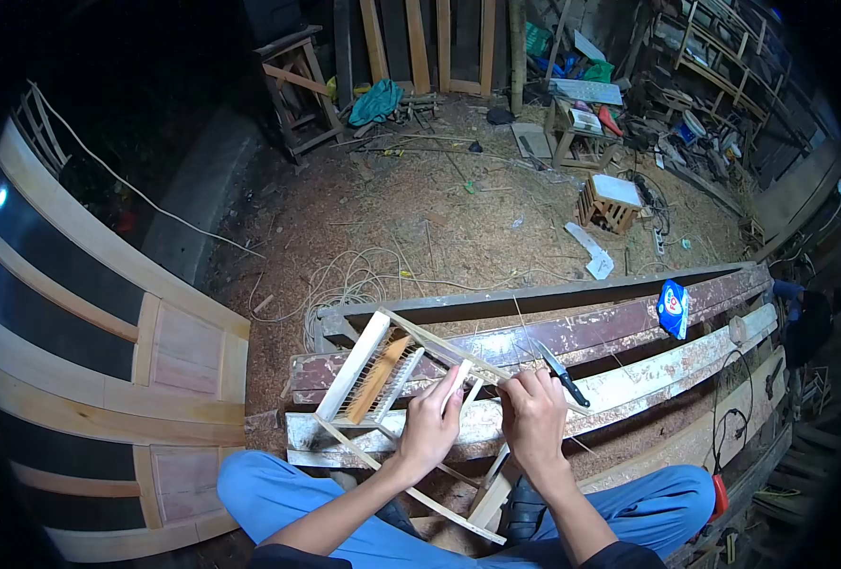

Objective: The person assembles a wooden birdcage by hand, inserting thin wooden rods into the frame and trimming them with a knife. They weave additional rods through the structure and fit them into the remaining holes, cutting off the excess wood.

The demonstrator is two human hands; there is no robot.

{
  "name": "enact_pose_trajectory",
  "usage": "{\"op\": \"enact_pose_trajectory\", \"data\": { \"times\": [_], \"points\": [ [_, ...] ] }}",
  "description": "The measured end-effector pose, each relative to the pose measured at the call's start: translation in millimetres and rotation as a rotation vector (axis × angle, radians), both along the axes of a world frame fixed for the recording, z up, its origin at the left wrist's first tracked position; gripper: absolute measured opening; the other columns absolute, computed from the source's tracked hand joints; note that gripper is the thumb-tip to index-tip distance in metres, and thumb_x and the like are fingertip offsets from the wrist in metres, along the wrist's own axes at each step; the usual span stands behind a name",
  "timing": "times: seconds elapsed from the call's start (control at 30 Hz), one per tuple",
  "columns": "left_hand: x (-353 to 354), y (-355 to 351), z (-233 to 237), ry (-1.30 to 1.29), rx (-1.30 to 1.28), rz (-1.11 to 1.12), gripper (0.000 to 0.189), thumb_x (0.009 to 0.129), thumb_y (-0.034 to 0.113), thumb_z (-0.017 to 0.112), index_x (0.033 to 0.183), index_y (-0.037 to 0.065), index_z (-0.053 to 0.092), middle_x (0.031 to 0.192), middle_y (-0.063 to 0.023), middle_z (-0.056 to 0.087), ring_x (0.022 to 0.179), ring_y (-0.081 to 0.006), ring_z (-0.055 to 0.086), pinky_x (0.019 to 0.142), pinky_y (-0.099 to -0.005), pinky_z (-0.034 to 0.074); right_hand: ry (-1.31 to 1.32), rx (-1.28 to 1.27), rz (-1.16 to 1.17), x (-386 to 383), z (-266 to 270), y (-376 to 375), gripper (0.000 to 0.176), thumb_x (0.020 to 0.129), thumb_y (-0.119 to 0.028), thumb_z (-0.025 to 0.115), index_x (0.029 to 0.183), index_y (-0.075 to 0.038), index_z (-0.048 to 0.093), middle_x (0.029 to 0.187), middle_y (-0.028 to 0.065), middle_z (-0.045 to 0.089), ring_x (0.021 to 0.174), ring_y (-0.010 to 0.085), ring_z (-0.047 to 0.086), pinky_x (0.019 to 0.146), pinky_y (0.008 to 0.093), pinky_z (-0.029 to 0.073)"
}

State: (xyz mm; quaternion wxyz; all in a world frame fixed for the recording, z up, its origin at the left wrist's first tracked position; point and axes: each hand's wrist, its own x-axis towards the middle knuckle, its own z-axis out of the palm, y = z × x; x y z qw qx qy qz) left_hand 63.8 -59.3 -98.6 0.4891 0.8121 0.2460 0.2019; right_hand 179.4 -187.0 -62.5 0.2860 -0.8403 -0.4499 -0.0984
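Blue-trousered knees (278,498), seated, at the bottom edge of the head view.

Left hand (430,424): grip closed, fingers wrapped round a pale bar at the near end of the wooden frame (362,365).

Right hand (534,417): grip closed on a dark-handled knife (565,376), just beside the left hand. A thin sliver (521,327) rises from the fingers; whether it is held cannot be told.

Wooden frame: light, unfinished timber, open and box-like. Two long pale side rails, with a row of fine, close-set slats between them and one browner strip among these. Thin diagonal struts run beneath. It is tilted, its far end resting on the tabletop (629,379) of worn, paint-flecked planks, its near end at the hands.

Blue packet (673,308): on the planks, well to the right.

Panelled door (183,351): left, lying flat.

Floor (439,209): covered in sawdust, with a coiled cord (345,280) and a small crate (610,202).
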Motion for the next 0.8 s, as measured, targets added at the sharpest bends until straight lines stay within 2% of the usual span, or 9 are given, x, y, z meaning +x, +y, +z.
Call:
{"op": "enact_pose_trajectory", "data": {
  "times": [0.03, 0.17, 0.23, 0.47, 0.63, 0.7, 0.73, 0.8],
  "points": [
    [0, -1, 0, 0.019, -0.016, 0.008, 0.041, 0.103, 0.012, 0.059, 0.14, -0.006, 0.058, 0.123, -0.0321, 0.068, 0.116, -0.0396, 0.069, 0.099, -0.0414, 0.053, 0.001, -0.001, -0.004, 1, -2, 0, 0.007, 0.079, -0.002, 0.067, 0.085, -0.006, 0.067, 0.083, 0.0089, 0.06, 0.082, 0.0277, 0.058, 0.072, 0.0407, 0.043],
    [2, -5, -1, 0.033, -0.029, -0.02, 0.042, 0.104, 0.013, 0.058, 0.14, -0.007, 0.057, 0.123, -0.032, 0.068, 0.117, -0.0399, 0.069, 0.099, -0.0409, 0.053, 0.009, 0.005, 0.017, 4, -11, 5, 0.008, 0.077, -0.001, 0.067, 0.084, -0.005, 0.066, 0.084, 0.0089, 0.061, 0.083, 0.0278, 0.059, 0.071, 0.041, 0.045],
    [4, -4, -4, -0.012, 0.0, -0.039, 0.041, 0.102, 0.005, 0.056, 0.14, -0.01, 0.055, 0.117, -0.0338, 0.067, 0.109, -0.0451, 0.069, 0.092, -0.045, 0.055, 0.017, 0.013, 0.01, 5, -15, 3, 0.008, 0.077, -0.001, 0.066, 0.084, -0.005, 0.066, 0.085, 0.009, 0.061, 0.083, 0.0279, 0.059, 0.071, 0.0411, 0.045],
    [4, -6, -12, -0.007, 0.02, -0.054, 0.04, 0.102, 0.005, 0.055, 0.139, -0.009, 0.056, 0.115, -0.0326, 0.068, 0.104, -0.0458, 0.07, 0.089, -0.0442, 0.055, 0.053, 0.03, 0.042, 6, -33, 5, 0.008, 0.076, -0.001, 0.068, 0.083, -0.005, 0.067, 0.082, 0.0095, 0.062, 0.08, 0.0286, 0.061, 0.069, 0.0418, 0.047],
    [1, -8, -20, 0.062, -0.063, -0.063, 0.04, 0.101, 0.005, 0.056, 0.139, -0.009, 0.056, 0.119, -0.0329, 0.068, 0.11, -0.0456, 0.069, 0.094, -0.0433, 0.055, 0.131, 0.02, 0.045, 2, -47, 8, 0.005, 0.081, -0.003, 0.07, 0.084, -0.005, 0.067, 0.081, 0.0095, 0.061, 0.08, 0.0291, 0.061, 0.069, 0.0425, 0.047],
    [0, -8, -25, 0.121, -0.136, -0.026, 0.041, 0.103, 0.014, 0.059, 0.139, -0.006, 0.059, 0.109, -0.0283, 0.073, 0.099, -0.0334, 0.075, 0.09, -0.0396, 0.056, 0.14, 0.01, 0.048, 0, -45, 10, 0.006, 0.082, -0.004, 0.07, 0.086, -0.006, 0.067, 0.083, 0.0095, 0.061, 0.082, 0.0293, 0.061, 0.069, 0.0425, 0.047],
    [0, -9, -29, 0.079, -0.121, -0.013, 0.042, 0.103, 0.015, 0.06, 0.14, -0.005, 0.059, 0.102, -0.025, 0.075, 0.088, -0.0287, 0.076, 0.084, -0.0392, 0.057, 0.133, 0.001, 0.049, 0, -44, 11, 0.007, 0.082, -0.005, 0.07, 0.087, -0.006, 0.067, 0.084, 0.0095, 0.061, 0.083, 0.0293, 0.061, 0.069, 0.0425, 0.047],
    [-2, -8, -32, 0.106, -0.172, -0.016, 0.044, 0.103, 0.016, 0.06, 0.143, -0.004, 0.057, 0.104, -0.0242, 0.076, 0.09, -0.03, 0.076, 0.085, -0.0385, 0.057, 0.129, -0.013, 0.052, 1, -45, 9, 0.01, 0.082, -0.006, 0.071, 0.091, -0.006, 0.067, 0.087, 0.0092, 0.061, 0.085, 0.0296, 0.06, 0.071, 0.0425, 0.047]
  ]
}}
